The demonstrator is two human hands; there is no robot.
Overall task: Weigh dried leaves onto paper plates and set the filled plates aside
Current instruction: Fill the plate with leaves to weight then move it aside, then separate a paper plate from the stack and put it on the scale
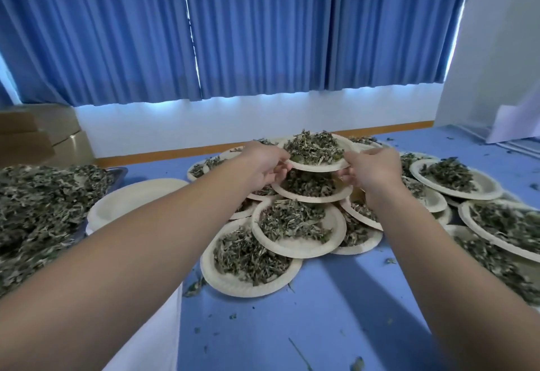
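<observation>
A paper plate [318, 167] heaped with dried green leaves [314, 147] is held over the top of a pile of filled plates [298, 243] on the blue floor. My left hand [264, 164] grips its left rim, thumb on top and fingers beneath. My right hand [372, 167] grips the right rim the same way. Just under it lies another filled plate [312, 195]. A large heap of loose dried leaves [38, 213] lies on a metal tray at the left.
An empty paper plate [128, 201] sits beside the tray at the left. More filled plates [455, 179] spread to the right. Leaf crumbs litter the blue floor [336, 306]. Cardboard boxes [41, 134] stand at the far left under blue curtains.
</observation>
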